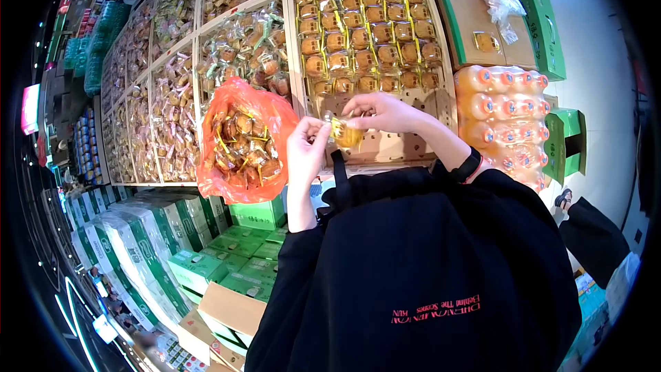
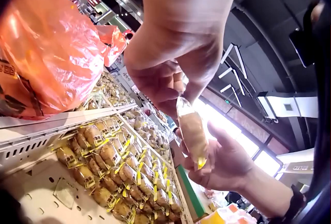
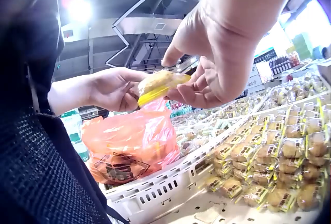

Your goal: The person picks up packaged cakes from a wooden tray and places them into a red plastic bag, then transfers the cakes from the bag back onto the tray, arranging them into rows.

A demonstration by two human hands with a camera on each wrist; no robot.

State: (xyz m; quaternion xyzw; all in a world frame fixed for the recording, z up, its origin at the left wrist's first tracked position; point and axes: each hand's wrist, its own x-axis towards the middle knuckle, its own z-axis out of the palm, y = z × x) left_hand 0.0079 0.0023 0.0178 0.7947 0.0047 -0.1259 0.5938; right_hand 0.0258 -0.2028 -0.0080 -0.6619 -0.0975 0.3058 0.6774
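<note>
A clear-wrapped round pastry (image 1: 346, 133) with a yellow strip is held between both hands over the bare front of a crate. The left hand (image 1: 308, 146) pinches the wrapper's edge by thumb and fingers. On the opposite side the right hand (image 1: 389, 114) has its fingers curled at the packet. The right wrist view shows the pastry (image 3: 156, 85) tilted, its yellow edge downward, between the left hand (image 3: 111, 88) and the right hand (image 3: 220, 71). A red plastic bag (image 1: 215, 141) full of similar packets stands beside the left hand. Rows of wrapped pastries (image 1: 372, 34) fill the crate's far part.
More crates of wrapped goods (image 1: 244, 45) extend left and beyond. Bundled orange-capped bottles (image 1: 502, 114) stand right of the crate, below a carton (image 1: 475, 0) with a crumpled clear bag. Green boxes (image 1: 241, 258) are stacked at lower left. Another person's foot (image 1: 563, 198) shows at right.
</note>
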